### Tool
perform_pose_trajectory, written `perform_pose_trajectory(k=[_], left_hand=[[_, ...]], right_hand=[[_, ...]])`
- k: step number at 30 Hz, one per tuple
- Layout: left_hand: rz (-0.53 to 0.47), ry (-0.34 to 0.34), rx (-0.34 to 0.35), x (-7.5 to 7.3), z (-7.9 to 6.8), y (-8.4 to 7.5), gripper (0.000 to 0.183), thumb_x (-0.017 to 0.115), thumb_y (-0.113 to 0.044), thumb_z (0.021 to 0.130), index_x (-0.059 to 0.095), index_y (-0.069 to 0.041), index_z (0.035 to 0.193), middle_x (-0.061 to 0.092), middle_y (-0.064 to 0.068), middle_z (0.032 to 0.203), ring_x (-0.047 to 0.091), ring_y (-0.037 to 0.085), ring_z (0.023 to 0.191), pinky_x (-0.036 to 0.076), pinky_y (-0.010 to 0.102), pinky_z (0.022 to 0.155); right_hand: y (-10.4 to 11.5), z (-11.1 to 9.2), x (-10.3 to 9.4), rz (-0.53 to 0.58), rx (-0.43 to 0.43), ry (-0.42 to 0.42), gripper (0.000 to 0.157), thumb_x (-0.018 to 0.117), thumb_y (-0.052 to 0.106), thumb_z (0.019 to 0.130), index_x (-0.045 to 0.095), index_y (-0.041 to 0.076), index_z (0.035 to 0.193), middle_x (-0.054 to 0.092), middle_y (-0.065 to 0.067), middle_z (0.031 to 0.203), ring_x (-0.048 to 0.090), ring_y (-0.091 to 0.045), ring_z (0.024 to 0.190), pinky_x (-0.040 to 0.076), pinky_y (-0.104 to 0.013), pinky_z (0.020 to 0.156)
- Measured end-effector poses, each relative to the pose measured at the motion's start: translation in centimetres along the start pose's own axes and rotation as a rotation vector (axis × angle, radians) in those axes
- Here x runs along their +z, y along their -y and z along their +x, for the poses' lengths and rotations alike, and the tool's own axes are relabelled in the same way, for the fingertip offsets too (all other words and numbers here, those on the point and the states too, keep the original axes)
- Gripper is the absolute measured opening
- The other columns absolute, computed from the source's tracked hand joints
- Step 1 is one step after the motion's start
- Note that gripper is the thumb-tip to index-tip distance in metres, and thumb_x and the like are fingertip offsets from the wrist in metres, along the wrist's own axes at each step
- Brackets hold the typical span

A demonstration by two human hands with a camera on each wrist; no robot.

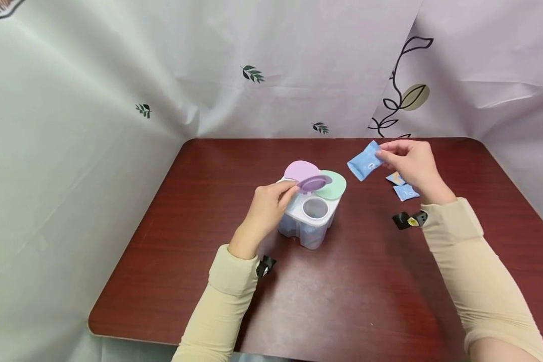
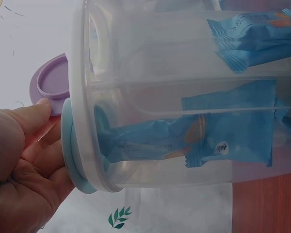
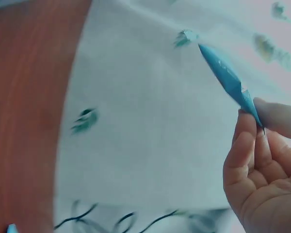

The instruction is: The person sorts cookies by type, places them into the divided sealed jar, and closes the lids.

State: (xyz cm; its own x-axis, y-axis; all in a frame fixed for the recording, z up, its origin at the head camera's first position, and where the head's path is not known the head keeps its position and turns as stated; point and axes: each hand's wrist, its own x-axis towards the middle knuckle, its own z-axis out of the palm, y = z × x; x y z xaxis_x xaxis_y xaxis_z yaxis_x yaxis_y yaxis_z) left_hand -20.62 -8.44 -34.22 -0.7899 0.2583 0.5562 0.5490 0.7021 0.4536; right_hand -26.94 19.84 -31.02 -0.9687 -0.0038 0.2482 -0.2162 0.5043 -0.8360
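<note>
A clear plastic container (image 1: 312,235) with a white top stands mid-table, with blue packets (image 2: 228,131) inside. Its round front opening (image 1: 315,207) is uncovered. My left hand (image 1: 266,207) pinches the raised purple flip lid (image 1: 314,183) between thumb and fingers. A lilac lid (image 1: 301,170) and a mint green lid (image 1: 334,186) are on the top behind it. To the right, above the table, my right hand (image 1: 409,163) pinches one end of a small blue sealed packet (image 1: 364,161). That packet (image 3: 226,77) appears edge-on in the right wrist view.
Two more small packets (image 1: 405,192) lie on the dark red wooden table (image 1: 199,226), beneath the right hand. A pale curtain with leaf prints (image 1: 280,100) hangs behind the table and along its sides. Black straps (image 1: 409,220) are at both wrists.
</note>
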Motion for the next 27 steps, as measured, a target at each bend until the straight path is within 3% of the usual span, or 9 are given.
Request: perform_pose_trajectory(k=[7, 14, 21, 27], left_hand=[[-0.006, 0.006, -0.001, 0.0, 0.1, 0.0, 0.016, 0.059, -0.017, 0.084, 0.068, -0.009, 0.094, 0.065, 0.001, 0.089, 0.060, 0.013, 0.083, 0.044, 0.025, 0.076], [-0.015, 0.004, -0.004, -0.1, 0.0, 0.0, 0.016, 0.059, -0.017, 0.084, 0.068, -0.009, 0.094, 0.065, 0.001, 0.088, 0.060, 0.013, 0.082, 0.044, 0.025, 0.075], [-0.025, -0.002, 0.010, 0.0, 0.0, 0.1, 0.015, 0.060, -0.017, 0.083, 0.068, -0.008, 0.093, 0.065, 0.001, 0.087, 0.060, 0.012, 0.081, 0.044, 0.024, 0.075], [-0.013, -0.007, 0.011, 0.0, 0.0, 0.1, 0.015, 0.060, -0.016, 0.083, 0.068, -0.008, 0.093, 0.066, 0.002, 0.087, 0.060, 0.014, 0.082, 0.045, 0.025, 0.075]], right_hand=[[3.3, -1.9, 0.4, -0.005, -0.187, 0.034, 0.021, 0.069, 0.012, 0.074, 0.066, -0.003, 0.088, 0.059, 0.006, 0.059, 0.050, -0.006, 0.048, 0.039, -0.017, 0.044], [6.0, -3.8, 1.3, -0.069, -0.326, 0.078, 0.017, 0.070, 0.009, 0.073, 0.067, 0.000, 0.087, 0.062, -0.002, 0.069, 0.047, -0.007, 0.051, 0.037, -0.015, 0.046], [7.2, -5.0, 1.3, -0.045, -0.443, 0.071, 0.013, 0.070, 0.002, 0.070, 0.067, 0.002, 0.083, 0.061, 0.004, 0.070, 0.051, -0.003, 0.052, 0.039, -0.013, 0.048], [7.5, -5.4, 2.6, 0.014, -0.539, 0.148, 0.014, 0.070, -0.003, 0.069, 0.066, 0.003, 0.081, 0.060, 0.001, 0.069, 0.051, -0.006, 0.056, 0.042, -0.014, 0.052]])
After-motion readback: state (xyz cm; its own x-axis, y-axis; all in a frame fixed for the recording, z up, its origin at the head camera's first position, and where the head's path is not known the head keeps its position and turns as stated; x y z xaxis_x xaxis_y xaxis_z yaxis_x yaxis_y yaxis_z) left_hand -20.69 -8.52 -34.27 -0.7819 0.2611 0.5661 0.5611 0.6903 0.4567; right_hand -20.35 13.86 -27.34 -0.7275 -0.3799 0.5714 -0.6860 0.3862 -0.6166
